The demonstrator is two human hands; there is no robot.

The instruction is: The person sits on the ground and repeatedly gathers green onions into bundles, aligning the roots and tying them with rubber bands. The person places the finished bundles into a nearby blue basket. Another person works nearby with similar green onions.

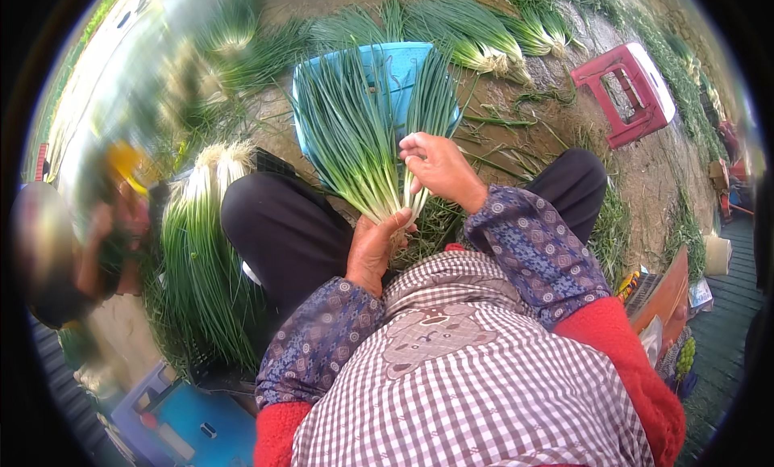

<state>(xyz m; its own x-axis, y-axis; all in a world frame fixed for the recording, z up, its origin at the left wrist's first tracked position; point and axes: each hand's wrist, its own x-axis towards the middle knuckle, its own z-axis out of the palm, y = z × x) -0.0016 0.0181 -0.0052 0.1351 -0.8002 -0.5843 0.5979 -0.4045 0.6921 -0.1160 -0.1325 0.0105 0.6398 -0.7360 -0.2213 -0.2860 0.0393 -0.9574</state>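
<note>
My left hand (pixel 375 243) grips a bunch of green onions (pixel 357 146) near the root end. Its long leaves fan out away from me, over a light blue plastic stool or tub (pixel 387 62). A gap splits the bunch, leaving a narrower group of stalks on the right. Over that group is my right hand (pixel 444 167), with fingers curled and pointing left. Whether those fingers close on any stalk is hidden. Cut leaf scraps (pixel 438 225) lie below the bunch, between my knees.
Beside my left knee, a large pile of green onions (pixel 205 255) hangs over a black crate (pixel 272 161). More bunches (pixel 465 34) lie on the muddy ground ahead. A red plastic stool (pixel 629 95) rests at right. Another person (pixel 78 249), blurred, is at far left.
</note>
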